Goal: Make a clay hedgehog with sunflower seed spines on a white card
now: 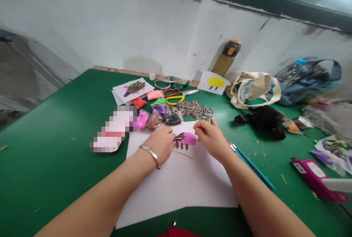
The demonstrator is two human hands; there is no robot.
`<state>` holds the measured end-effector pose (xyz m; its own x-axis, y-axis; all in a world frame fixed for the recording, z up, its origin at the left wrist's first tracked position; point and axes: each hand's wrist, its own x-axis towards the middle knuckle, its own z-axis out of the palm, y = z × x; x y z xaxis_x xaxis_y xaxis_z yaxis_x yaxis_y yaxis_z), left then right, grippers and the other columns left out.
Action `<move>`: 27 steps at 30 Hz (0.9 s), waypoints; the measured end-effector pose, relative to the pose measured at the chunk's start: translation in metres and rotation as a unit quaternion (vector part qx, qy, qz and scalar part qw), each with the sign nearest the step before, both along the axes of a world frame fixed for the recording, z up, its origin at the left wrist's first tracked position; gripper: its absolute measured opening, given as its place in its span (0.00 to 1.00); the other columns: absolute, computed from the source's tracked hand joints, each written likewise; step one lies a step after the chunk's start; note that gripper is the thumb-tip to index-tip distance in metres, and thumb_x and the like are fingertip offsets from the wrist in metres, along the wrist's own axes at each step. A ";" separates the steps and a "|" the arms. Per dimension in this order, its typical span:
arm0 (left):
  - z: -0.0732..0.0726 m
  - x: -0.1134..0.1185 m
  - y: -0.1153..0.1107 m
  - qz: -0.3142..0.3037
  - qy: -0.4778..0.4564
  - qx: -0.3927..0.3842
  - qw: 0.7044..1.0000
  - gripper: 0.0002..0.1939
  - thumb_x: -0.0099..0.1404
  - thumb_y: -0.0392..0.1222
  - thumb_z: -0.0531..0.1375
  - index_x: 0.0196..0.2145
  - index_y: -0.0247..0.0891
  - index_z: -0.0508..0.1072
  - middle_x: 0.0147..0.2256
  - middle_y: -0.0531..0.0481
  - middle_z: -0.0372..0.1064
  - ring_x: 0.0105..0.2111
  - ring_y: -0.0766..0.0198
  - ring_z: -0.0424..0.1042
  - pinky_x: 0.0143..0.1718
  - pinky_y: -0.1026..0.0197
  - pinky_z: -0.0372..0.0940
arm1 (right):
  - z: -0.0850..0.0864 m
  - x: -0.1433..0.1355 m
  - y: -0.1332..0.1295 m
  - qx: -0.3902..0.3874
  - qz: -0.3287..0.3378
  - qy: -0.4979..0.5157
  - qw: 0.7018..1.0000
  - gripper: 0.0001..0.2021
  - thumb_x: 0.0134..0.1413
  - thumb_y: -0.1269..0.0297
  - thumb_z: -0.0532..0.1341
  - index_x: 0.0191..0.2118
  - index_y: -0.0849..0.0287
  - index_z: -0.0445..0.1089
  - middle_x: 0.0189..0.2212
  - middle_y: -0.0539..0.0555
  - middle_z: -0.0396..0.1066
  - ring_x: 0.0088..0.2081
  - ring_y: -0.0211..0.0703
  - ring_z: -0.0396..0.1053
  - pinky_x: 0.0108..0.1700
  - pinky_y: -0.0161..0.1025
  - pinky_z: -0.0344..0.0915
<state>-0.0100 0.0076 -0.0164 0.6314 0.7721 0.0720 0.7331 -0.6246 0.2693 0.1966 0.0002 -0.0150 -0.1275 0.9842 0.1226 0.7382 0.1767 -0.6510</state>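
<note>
Centrally, a flat pink clay animal figure [190,138] lies on white paper [176,185]; the left hand [161,141], fingers curled, is at its seed-studded end, the right hand [209,136], fingertips drawn together, beside the other; any grip, I cannot tell.

The left hand [161,141] and right hand [210,136] flank a pink animal figure [189,138] on white paper [178,189].

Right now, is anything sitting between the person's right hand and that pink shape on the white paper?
Nothing visible does. The right hand is close to the pink shape, at its right end; whether they touch is unclear. The left hand is at the opposite end, by the striped seeds, so not in between.
</note>
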 end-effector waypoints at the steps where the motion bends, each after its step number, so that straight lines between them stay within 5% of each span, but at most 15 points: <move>1: -0.001 0.000 0.000 0.001 -0.001 0.006 1.000 0.08 0.64 0.35 0.55 0.30 0.33 0.73 0.32 0.46 0.68 0.35 0.58 0.67 0.39 0.56 0.62 | -0.001 0.000 -0.002 0.016 0.005 -0.005 1.000 0.08 0.57 0.69 0.52 0.33 0.55 0.68 0.26 0.47 0.70 0.28 0.38 0.66 0.36 0.37 0.60; 8: -0.002 0.001 0.001 0.002 0.008 -0.005 1.000 0.08 0.65 0.34 0.55 0.31 0.33 0.73 0.34 0.44 0.69 0.37 0.57 0.67 0.41 0.55 0.62 | -0.003 -0.030 -0.022 0.093 0.172 -0.090 0.976 0.08 0.59 0.71 0.54 0.37 0.59 0.71 0.34 0.56 0.70 0.36 0.43 0.65 0.39 0.39 0.60; 14: 0.002 0.001 -0.001 -0.007 0.020 0.000 1.000 0.10 0.64 0.30 0.52 0.29 0.33 0.72 0.33 0.44 0.68 0.35 0.58 0.66 0.40 0.54 0.63 | -0.024 -0.043 -0.027 0.167 0.189 -0.203 0.946 0.09 0.58 0.75 0.53 0.34 0.61 0.69 0.32 0.56 0.68 0.35 0.44 0.60 0.38 0.41 0.56; 19: 0.001 0.001 -0.001 -0.004 0.011 -0.004 1.000 0.09 0.64 0.31 0.53 0.30 0.33 0.73 0.34 0.44 0.68 0.36 0.58 0.66 0.41 0.55 0.62 | -0.024 -0.038 -0.024 0.205 0.201 -0.206 0.935 0.11 0.59 0.76 0.50 0.31 0.61 0.68 0.29 0.56 0.68 0.32 0.44 0.59 0.36 0.41 0.55; 27: 0.001 0.000 -0.002 0.001 0.016 -0.010 1.000 0.07 0.64 0.34 0.55 0.34 0.33 0.74 0.35 0.44 0.67 0.39 0.57 0.65 0.43 0.55 0.61 | -0.005 -0.016 -0.013 0.018 0.040 0.038 0.998 0.09 0.61 0.67 0.52 0.33 0.56 0.68 0.24 0.48 0.70 0.26 0.37 0.65 0.30 0.34 0.59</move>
<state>-0.0104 0.0060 -0.0152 0.6311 0.7749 0.0369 0.7431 -0.6175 0.2579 0.1802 -0.0131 -0.0203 -0.1955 0.9660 0.1690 0.6698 0.2574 -0.6965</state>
